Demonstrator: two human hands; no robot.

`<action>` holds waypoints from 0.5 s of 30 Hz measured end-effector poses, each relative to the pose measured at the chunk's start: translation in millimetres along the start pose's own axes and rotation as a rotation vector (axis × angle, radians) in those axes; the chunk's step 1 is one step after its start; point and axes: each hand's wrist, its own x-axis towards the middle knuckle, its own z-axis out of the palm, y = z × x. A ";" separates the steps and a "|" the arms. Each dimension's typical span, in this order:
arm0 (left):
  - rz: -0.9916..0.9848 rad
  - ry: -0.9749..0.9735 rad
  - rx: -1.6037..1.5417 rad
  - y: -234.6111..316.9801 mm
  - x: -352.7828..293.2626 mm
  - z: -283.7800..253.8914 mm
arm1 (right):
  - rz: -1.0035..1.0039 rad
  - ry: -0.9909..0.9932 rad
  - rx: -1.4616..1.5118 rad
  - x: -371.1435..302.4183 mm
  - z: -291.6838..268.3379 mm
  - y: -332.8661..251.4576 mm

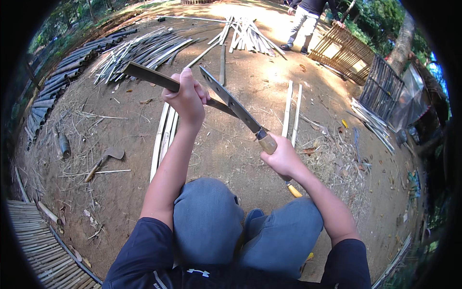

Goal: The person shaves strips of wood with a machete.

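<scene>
My left hand (pixel 186 96) is closed round a dark, flat bamboo slat (pixel 149 77), which slants down to the right in front of me. In my right hand (pixel 281 155) is the wooden handle of a large knife (pixel 240 111). Its long dark blade has a row of holes and points up and to the left. The blade crosses the slat near the slat's lower end; whether they touch I cannot tell. Below my right wrist a yellow handle (pixel 294 190) shows, the rest of that tool hidden. My bent knees (pixel 207 216) are beneath my arms.
Pale split strips (pixel 166 130) lie beyond my left knee, two more strips (pixel 287 111) ahead right. A hooked blade tool (pixel 113 153) rests on the dirt at left. Farther off are a strip pile (pixel 144 50), dark bamboo poles (pixel 53 84), woven panels (pixel 342 53) and a standing person (pixel 308 19).
</scene>
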 end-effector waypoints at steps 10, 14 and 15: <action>0.034 -0.015 -0.035 -2.3 11.1 -17.2 | -0.039 -0.002 -0.055 14.2 13.9 18.2; -0.001 0.058 -0.067 -12.4 23.6 -28.4 | 0.106 -0.019 -0.060 46.8 18.2 46.7; -0.003 0.074 -0.063 -13.5 26.8 -30.2 | 0.162 -0.045 -0.037 53.4 21.6 49.6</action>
